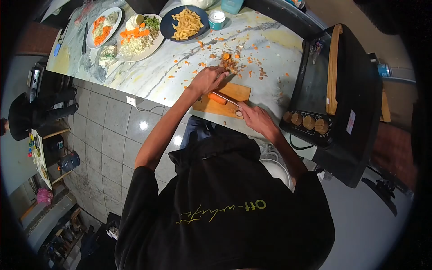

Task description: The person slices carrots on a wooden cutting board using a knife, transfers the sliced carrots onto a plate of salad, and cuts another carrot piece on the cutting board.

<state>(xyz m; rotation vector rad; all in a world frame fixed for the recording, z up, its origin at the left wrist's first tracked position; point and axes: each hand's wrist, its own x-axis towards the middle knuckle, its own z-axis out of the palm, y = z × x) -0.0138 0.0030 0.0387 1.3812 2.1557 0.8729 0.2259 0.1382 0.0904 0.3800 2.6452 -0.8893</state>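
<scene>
Centre of frame: right hand (258, 119) grips knife (228, 100), blade along carrot (218, 99) on wooden board (240, 92). Left hand (209, 81) just above the board, beside peelings (231, 65). Upper left: plates (154, 47) with chopped vegetables (137, 44). Top centre: dark plate (166, 28) of fries (186, 25), small tub (217, 20) to its right. Right side: black oven (353, 96).

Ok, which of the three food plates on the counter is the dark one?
The dark plate, piled with yellow strips, beside the white-topped jar. The far-left plate and the middle plate are pale and hold orange pieces.
</scene>
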